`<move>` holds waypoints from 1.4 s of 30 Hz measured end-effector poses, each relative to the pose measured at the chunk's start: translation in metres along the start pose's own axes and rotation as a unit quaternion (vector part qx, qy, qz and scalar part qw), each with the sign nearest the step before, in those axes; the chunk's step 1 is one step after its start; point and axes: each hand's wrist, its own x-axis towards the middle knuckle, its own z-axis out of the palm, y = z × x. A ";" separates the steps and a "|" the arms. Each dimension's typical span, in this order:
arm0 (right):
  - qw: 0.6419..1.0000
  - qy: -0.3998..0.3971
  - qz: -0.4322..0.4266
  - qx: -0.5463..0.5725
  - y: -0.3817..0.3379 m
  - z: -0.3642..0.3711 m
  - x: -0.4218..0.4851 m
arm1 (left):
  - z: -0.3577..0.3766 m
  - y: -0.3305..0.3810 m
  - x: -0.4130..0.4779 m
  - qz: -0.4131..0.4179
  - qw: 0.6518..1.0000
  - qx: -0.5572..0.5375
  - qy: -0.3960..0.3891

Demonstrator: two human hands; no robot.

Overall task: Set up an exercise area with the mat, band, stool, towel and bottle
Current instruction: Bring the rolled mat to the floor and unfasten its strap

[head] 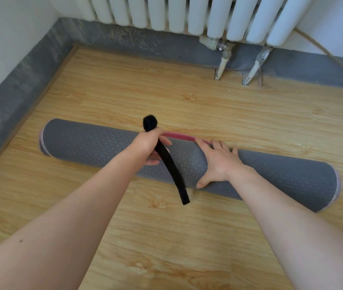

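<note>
A rolled grey mat (86, 143) with pink edging lies across the wooden floor, its pink underside showing along the far edge near the middle. My left hand (147, 146) grips a black strap (171, 166) above the roll; one end curls up past my fist and the other hangs down over the mat's near side. My right hand (218, 162) rests spread on top of the mat, fingers over the far edge and thumb on the near side. The band, stool, towel and bottle are out of view.
A white radiator (187, 13) hangs on the far wall, with pipes (221, 65) running down into the floor. Grey skirting (20, 80) lines the left and far walls. Wooden floor (166, 237) lies between me and the mat.
</note>
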 end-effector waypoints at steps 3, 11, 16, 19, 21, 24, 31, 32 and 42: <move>0.996 0.027 -0.036 0.080 -0.008 0.001 -0.008 | 0.004 -0.011 0.002 -0.070 0.995 -0.064 -0.013; 0.908 0.013 -0.017 0.419 -0.052 0.002 -0.014 | 0.006 -0.010 -0.001 -0.063 0.985 -0.153 -0.048; 0.889 0.044 0.036 0.455 -0.057 0.007 -0.016 | 0.005 -0.006 -0.004 -0.067 0.967 -0.238 -0.068; 0.892 -0.030 0.023 0.450 -0.061 0.005 -0.023 | 0.008 -0.005 -0.003 -0.054 0.967 -0.240 -0.068; 0.884 -0.031 0.017 0.466 -0.065 0.005 -0.027 | 0.009 -0.005 -0.004 -0.050 0.971 -0.225 -0.069; 0.803 0.083 0.026 0.589 -0.064 -0.005 -0.027 | 0.008 -0.009 -0.003 -0.058 0.978 -0.194 -0.060; 0.466 0.021 0.029 0.884 -0.047 -0.033 -0.025 | 0.015 -0.016 -0.001 -0.047 0.995 -0.087 -0.028; 0.422 0.011 0.021 0.906 -0.046 -0.034 -0.026 | 0.017 -0.017 -0.001 -0.040 0.996 -0.071 -0.020; 0.477 0.182 0.135 0.849 -0.025 -0.037 -0.018 | 0.021 -0.022 0.001 0.101 0.977 0.188 -0.008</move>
